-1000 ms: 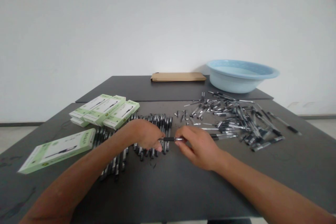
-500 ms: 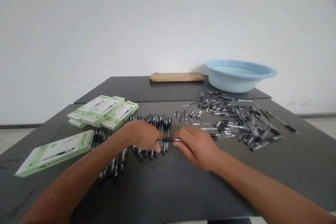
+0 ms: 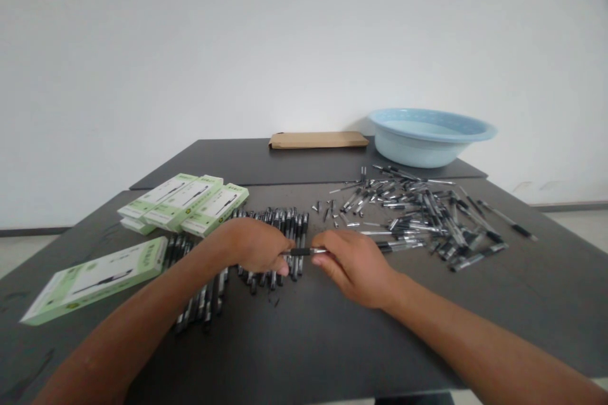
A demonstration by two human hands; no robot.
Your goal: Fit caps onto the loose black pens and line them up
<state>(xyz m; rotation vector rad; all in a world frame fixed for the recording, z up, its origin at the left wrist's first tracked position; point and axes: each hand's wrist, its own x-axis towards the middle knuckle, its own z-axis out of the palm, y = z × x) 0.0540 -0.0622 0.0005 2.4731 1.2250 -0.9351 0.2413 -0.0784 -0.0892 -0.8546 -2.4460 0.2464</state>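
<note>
The whole view has slid slightly leftward; the hands' pose is unchanged. The pen lies between them, long axis left to right, left hand and right hand pinching opposite ends, neither nearer. Beyond: loose parts, then basin.

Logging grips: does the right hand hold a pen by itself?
No, the left hand and right hand grip one pen between them.

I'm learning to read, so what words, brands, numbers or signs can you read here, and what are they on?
No text reads clearly.
Nearer green box: printed marks, too blurred to read.
Stacked green boxes: similar marks, too small and blurred.
Held pen: no readable writing.
Blue basin: none visible.
</note>
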